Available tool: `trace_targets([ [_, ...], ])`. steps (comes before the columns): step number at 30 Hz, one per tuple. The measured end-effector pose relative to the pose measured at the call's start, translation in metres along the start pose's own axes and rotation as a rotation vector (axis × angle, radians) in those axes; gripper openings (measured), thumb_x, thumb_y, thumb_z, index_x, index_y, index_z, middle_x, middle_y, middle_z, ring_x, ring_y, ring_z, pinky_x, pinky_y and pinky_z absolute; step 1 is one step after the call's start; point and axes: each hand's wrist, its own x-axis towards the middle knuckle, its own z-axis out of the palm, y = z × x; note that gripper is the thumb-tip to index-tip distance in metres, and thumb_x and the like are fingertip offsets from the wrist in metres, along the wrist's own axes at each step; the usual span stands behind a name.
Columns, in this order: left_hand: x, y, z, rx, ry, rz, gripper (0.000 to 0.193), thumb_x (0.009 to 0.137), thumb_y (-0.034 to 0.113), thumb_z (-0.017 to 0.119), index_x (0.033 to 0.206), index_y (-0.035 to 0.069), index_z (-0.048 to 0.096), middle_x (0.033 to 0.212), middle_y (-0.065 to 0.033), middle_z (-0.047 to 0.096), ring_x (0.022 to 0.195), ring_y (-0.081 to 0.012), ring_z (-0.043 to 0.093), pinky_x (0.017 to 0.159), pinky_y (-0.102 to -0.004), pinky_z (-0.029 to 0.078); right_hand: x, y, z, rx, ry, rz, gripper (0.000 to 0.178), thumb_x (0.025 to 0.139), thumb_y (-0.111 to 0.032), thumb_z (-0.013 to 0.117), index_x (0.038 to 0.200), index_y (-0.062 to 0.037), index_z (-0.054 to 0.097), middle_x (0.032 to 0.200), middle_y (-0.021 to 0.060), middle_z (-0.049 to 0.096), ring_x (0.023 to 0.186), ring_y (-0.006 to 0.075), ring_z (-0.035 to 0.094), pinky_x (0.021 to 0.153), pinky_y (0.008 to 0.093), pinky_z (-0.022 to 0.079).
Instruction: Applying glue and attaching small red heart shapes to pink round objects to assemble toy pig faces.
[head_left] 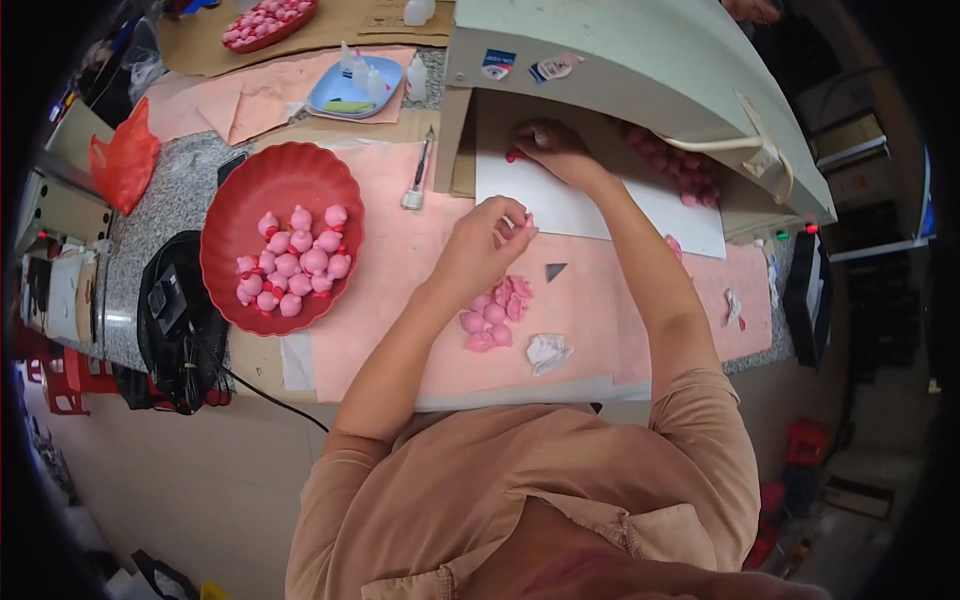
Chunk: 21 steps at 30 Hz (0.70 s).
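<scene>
Reaching hand: the right hand [548, 148] stretches under the hood of the pale box-like machine [640, 60], fingers pinched on a small red-and-pink piece [516, 155] on the white sheet [600, 205].
Waiting hand: the left hand [490, 235] hovers over the pink mat [400, 270], fingertips curled together — whether it grips anything I cannot tell.
Done, by my reading: the red tray [235, 215] holds a full cluster of pink figures [292, 262] with red trim; more pink pieces [675, 165] lie deep under the hood.
Left, by my reading: a loose pile of plain pink parts [492, 312] just below the left hand — likely unfinished.
Nearby: a crumpled white tissue [548, 352], and a small brush [418, 175] beside the machine.
</scene>
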Motion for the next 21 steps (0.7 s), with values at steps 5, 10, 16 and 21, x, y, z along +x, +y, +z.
trace_targets([
  [5,0.01,0.003,-0.01,-0.672,0.021,-0.375,0.016,0.093,0.018,0.058,0.1,0.006,0.051,0.11,-0.0119,0.064,0.079,-0.0149,0.062,0.067,-0.0275,0.053,-0.061,0.024,-0.02,0.127,0.27,0.031,0.024,0.087,-0.014,0.066,0.105,0.0012,0.066,0.108,0.0053,0.066,0.096,0.0118,0.059,0.084,0.025,0.046],
  [10,0.009,-0.004,-0.028,-0.945,0.074,-0.384,0.033,0.096,0.02,0.053,0.125,0.005,0.047,0.115,-0.013,0.06,0.092,-0.0183,0.062,0.078,-0.0328,0.053,-0.097,0.012,-0.022,-0.013,0.322,0.056,0.02,0.085,-0.012,0.068,0.102,-0.0019,0.068,0.101,0.0054,0.066,0.091,0.0136,0.058,0.081,0.027,0.046],
  [16,-0.005,-0.004,-0.024,-0.992,0.096,-0.397,0.035,0.096,0.02,0.054,0.129,0.009,0.047,0.111,-0.0079,0.06,0.093,-0.0165,0.06,0.079,-0.0342,0.053,-0.087,-0.005,-0.002,-0.13,0.17,-0.172,0.022,0.081,-0.011,0.07,0.101,-0.005,0.066,0.103,0.0117,0.06,0.095,0.0278,0.059,0.083,0.0339,0.047],
  [21,-0.003,-0.013,-0.016,-0.921,0.034,-0.64,0.03,0.095,0.03,0.055,0.119,0.012,0.051,0.083,-0.0003,0.052,0.074,-0.0106,0.056,0.054,-0.0291,0.049,-0.093,-0.028,0.02,0.036,0.259,-0.131,0.017,0.08,-0.007,0.071,0.093,-0.0018,0.063,0.091,0.0112,0.065,0.083,0.0243,0.064,0.075,0.0312,0.05],
])
